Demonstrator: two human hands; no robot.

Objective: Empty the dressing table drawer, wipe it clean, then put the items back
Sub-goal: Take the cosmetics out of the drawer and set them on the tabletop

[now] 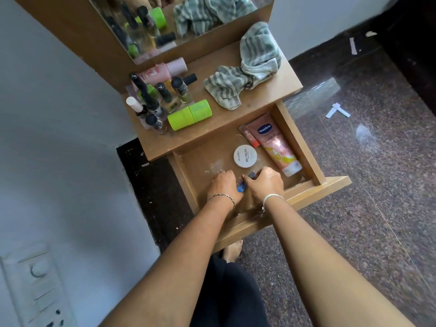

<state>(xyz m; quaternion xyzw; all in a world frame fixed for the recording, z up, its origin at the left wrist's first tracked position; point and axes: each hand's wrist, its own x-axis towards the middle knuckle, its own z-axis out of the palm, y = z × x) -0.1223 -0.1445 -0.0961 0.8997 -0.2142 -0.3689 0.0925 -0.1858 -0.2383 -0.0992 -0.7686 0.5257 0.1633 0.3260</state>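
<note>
The left hand (223, 185) and right hand (264, 185) meet inside the open drawer (297, 140), fingers curled on a small blue item (241, 187); a white tub (245, 156) and pink tube (274, 143) lie beyond.

Left hand (223, 185) and right hand (266, 185) around blue item (240, 187) in drawer (297, 139)

The left hand (224, 185) wears a thin ring (220, 171) at its twelve o'clock edge and a slim twisted metal bracelet (223, 198) at its six o'clock. The right hand (265, 185) has a plain pale bangle (271, 197) on its wrist. Black clothing (226, 293) covers the lap at the view's six o'clock.
</note>
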